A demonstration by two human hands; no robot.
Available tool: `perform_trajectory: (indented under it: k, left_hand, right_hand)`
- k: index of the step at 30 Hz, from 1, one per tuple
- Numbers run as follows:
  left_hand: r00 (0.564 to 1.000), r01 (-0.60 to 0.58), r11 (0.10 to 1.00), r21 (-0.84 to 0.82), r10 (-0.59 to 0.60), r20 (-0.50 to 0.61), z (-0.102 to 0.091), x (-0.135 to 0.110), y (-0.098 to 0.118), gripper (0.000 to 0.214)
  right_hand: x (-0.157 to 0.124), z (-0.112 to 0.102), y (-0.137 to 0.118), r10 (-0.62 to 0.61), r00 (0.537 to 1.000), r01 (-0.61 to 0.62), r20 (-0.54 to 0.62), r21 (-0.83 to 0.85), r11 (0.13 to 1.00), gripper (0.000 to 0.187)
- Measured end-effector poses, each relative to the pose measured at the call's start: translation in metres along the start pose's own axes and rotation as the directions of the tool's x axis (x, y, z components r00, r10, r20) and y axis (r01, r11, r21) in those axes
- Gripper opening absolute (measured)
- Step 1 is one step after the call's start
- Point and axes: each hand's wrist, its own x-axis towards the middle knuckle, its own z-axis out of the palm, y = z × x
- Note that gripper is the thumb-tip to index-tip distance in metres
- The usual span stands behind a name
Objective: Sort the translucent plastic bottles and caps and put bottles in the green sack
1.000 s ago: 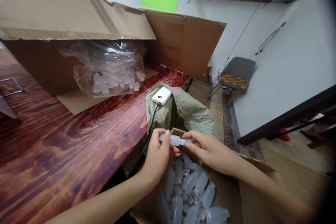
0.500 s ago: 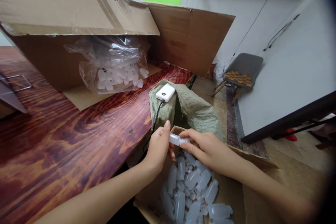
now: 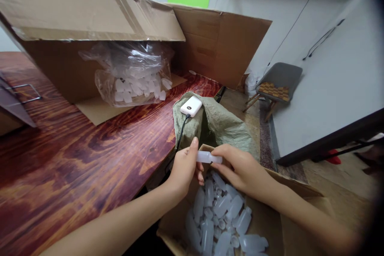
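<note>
A small translucent white plastic bottle [image 3: 204, 157] lies sideways between my hands, above an open cardboard box. My left hand [image 3: 183, 168] is closed around its base end, thumb pointing up. At the other end, my right hand [image 3: 237, 166] pinches a translucent cap [image 3: 217, 159] at the bottle's neck with thumb and fingers. Below, the cardboard box [image 3: 267, 224] holds several loose translucent bottles [image 3: 207, 234] with small caps [image 3: 222, 224] scattered among them.
On the red wood-grain table [image 3: 120, 148], a large open carton [image 3: 210, 44] lies around a clear bag [image 3: 132, 84] of white pieces. A white power bank [image 3: 191, 106] with a black cable rests on a green woven sack [image 3: 231, 120]. A grey chair [image 3: 280, 82] stands behind.
The bottle has turned closer to level, and the cap at its neck shows more plainly between my right fingers. Both hands keep their hold; the whole view has shifted slightly.
</note>
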Motion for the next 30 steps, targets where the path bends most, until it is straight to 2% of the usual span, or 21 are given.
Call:
perform_trajectory:
  k: [4,7,10,12,15,17,19,22,24,26,28,30]
  left_hand:
    - [1.000,0.018,1.000,0.025,-0.018,-0.006,0.001,-0.003,0.003,0.060]
    - [1.000,0.016,0.999,0.037,-0.015,-0.019,0.001,-0.004,0.004,0.060]
    - [1.000,0.007,0.999,0.049,-0.005,-0.027,0.001,-0.004,0.003,0.061]
    - [1.000,-0.004,0.998,0.058,0.006,-0.029,0.001,-0.003,0.002,0.061]
    - [1.000,-0.021,0.997,0.071,0.023,-0.019,0.001,-0.004,0.002,0.061]
    - [1.000,-0.029,0.997,0.079,0.029,-0.008,0.001,-0.004,0.002,0.060]
    - [0.999,-0.033,0.996,0.081,0.033,0.002,0.002,-0.005,0.003,0.059]
    - [0.999,-0.042,0.996,0.082,0.040,0.016,0.002,-0.006,0.003,0.059]
    - [0.999,-0.049,0.995,0.083,0.047,0.025,0.002,-0.006,0.002,0.061]
    - [0.998,-0.055,0.995,0.085,0.052,0.032,0.002,-0.006,0.001,0.061]
    - [0.998,-0.058,0.994,0.089,0.054,0.040,0.002,-0.007,0.000,0.061]
    - [0.997,-0.060,0.994,0.092,0.056,0.046,0.002,-0.008,0.001,0.060]
  right_hand:
    - [-0.005,0.000,0.001,-0.131,0.991,0.128,-0.007,-0.164,0.978,0.017]
    - [-0.007,-0.001,-0.001,-0.140,0.990,0.132,-0.023,-0.202,0.971,0.016]
    - [-0.004,-0.002,-0.003,0.033,0.999,-0.036,-0.032,-0.101,0.994,0.019]
    - [-0.001,-0.003,-0.005,0.158,0.987,-0.159,-0.013,-0.051,0.986,0.026]
    - [0.003,-0.004,-0.006,0.213,0.977,-0.212,0.017,-0.029,0.977,0.037]
    - [0.002,-0.004,-0.006,0.214,0.977,-0.214,0.017,-0.009,0.977,0.037]
    - [-0.001,-0.003,-0.005,0.179,0.984,-0.179,-0.013,0.003,0.984,0.029]
    - [-0.007,-0.002,-0.003,0.002,0.998,-0.005,-0.070,-0.033,0.999,0.015]
    - [-0.008,-0.001,-0.003,-0.091,0.992,0.087,-0.087,-0.048,0.995,0.012]
    - [-0.008,0.000,-0.004,-0.054,0.993,0.049,-0.107,-0.048,0.998,0.012]
    - [-0.007,-0.001,-0.004,0.038,0.994,-0.042,-0.107,-0.040,0.998,0.024]
    - [-0.008,-0.003,-0.004,0.066,0.992,-0.072,-0.104,-0.048,0.996,0.037]
